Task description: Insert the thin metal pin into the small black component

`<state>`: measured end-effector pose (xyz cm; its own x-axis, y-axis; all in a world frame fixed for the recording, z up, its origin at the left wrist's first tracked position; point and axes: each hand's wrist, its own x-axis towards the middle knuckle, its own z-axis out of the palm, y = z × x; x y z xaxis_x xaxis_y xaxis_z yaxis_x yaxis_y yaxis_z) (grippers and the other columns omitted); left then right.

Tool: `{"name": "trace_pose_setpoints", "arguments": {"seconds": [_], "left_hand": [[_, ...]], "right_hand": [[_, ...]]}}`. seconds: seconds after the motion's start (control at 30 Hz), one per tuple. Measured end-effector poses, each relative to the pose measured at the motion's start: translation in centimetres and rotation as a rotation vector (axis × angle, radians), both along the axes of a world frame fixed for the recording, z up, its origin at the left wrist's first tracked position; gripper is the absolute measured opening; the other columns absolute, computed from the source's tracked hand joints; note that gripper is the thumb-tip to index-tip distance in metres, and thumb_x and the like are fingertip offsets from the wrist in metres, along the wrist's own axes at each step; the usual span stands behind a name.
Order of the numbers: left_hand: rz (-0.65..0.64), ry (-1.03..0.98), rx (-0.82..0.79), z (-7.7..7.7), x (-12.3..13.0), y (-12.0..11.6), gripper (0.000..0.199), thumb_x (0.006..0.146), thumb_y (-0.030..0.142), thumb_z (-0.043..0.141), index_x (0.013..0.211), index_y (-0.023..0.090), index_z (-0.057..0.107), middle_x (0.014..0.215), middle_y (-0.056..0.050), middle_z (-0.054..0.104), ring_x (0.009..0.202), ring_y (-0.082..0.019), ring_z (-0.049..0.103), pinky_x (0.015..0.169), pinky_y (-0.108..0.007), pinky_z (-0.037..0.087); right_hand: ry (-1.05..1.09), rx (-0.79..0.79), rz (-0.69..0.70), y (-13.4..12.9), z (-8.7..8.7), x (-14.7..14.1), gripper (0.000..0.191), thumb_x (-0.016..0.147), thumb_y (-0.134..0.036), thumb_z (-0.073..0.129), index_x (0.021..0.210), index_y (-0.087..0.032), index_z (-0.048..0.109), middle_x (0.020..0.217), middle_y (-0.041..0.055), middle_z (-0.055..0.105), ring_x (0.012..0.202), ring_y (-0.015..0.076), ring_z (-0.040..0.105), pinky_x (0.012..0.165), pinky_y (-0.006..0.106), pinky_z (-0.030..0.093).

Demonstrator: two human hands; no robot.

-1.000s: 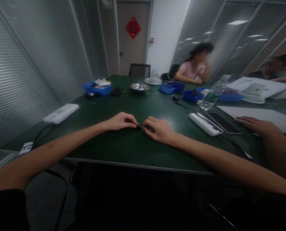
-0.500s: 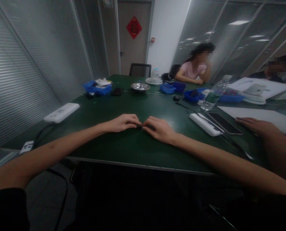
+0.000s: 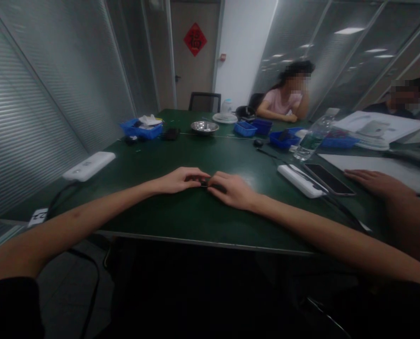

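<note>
Small dark part point(image 3: 204, 181), too tiny and blurred to identify, sits pinched between the person's two hands near the middle of the green table point(image 3: 181, 216). Largest in view are the two bare forearms, stretched out from the near corners and converging toward twelve o'clock, both lying low over the tabletop. The left hand point(image 3: 179, 180) rests knuckles up, its fingers curled inward and its fingertips closed on the part from the nine o'clock side. The right hand point(image 3: 231, 189) mirrors it from three o'clock, fingers bent and closed on the same piece, so the two sets of fingertips almost touch.

At about two o'clock from the hands a white power strip point(image 3: 299, 181) lies beside a dark phone point(image 3: 328, 179); another person's hand point(image 3: 372, 181) rests flat just past them. A white box point(image 3: 88, 165) sits at ten o'clock. Farther off, toward twelve, stand a metal bowl point(image 3: 204, 126) and blue trays point(image 3: 141, 129).
</note>
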<state>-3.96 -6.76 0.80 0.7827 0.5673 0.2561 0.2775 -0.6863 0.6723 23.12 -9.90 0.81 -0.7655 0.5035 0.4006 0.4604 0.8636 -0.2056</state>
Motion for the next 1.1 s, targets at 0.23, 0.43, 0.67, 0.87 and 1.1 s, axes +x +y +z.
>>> {"name": "trace_pose_setpoints", "arguments": {"seconds": [0.23,0.43,0.67,0.87,1.1], "left_hand": [[0.056,-0.007,-0.064,-0.1,-0.4,0.1,0.051,0.096,0.03,0.068,0.146,0.021,0.059,0.112,-0.009,0.066,0.097,-0.02,0.061,0.083,-0.033,0.049],[0.042,0.002,-0.042,0.2,-0.4,0.0,0.053,0.096,0.03,0.067,0.148,0.023,0.058,0.115,-0.01,0.069,0.098,-0.02,0.063,0.078,-0.03,0.048],[0.008,0.009,-0.04,0.4,-0.1,-0.4,0.055,0.095,0.027,0.068,0.149,0.022,0.057,0.116,-0.01,0.071,0.093,-0.019,0.063,0.077,-0.03,0.048],[0.01,-0.059,-0.131,-0.3,0.2,-0.3,0.067,0.093,0.024,0.071,0.156,0.023,0.047,0.128,-0.014,0.068,0.088,-0.017,0.062,0.076,-0.031,0.05],[0.036,-0.118,-0.171,-0.2,0.2,-0.2,0.073,0.088,0.022,0.074,0.156,0.027,0.046,0.149,-0.017,0.049,0.095,-0.017,0.064,0.079,-0.033,0.054]], "right_hand": [[0.043,-0.034,-0.034,0.1,0.1,0.1,0.013,0.102,-0.027,0.057,0.11,-0.02,0.063,0.105,0.0071,0.068,0.087,0.0188,0.064,0.075,0.03,0.049],[0.061,-0.034,-0.022,0.2,0.0,0.2,0.013,0.102,-0.028,0.057,0.11,-0.021,0.064,0.106,0.0073,0.068,0.089,0.0195,0.064,0.075,0.031,0.048],[0.046,-0.032,0.01,0.4,-0.3,0.2,0.015,0.104,-0.03,0.056,0.113,-0.021,0.063,0.108,0.0073,0.067,0.088,0.0192,0.064,0.076,0.031,0.049],[0.125,-0.013,-0.088,1.0,-0.9,0.1,0.013,0.103,-0.03,0.056,0.11,-0.021,0.064,0.105,0.0071,0.067,0.085,0.0187,0.063,0.075,0.031,0.048],[0.13,-0.028,-0.081,0.4,-0.1,0.1,0.011,0.1,-0.029,0.059,0.104,-0.02,0.065,0.1,0.0063,0.068,0.086,0.0189,0.063,0.076,0.03,0.048]]}}
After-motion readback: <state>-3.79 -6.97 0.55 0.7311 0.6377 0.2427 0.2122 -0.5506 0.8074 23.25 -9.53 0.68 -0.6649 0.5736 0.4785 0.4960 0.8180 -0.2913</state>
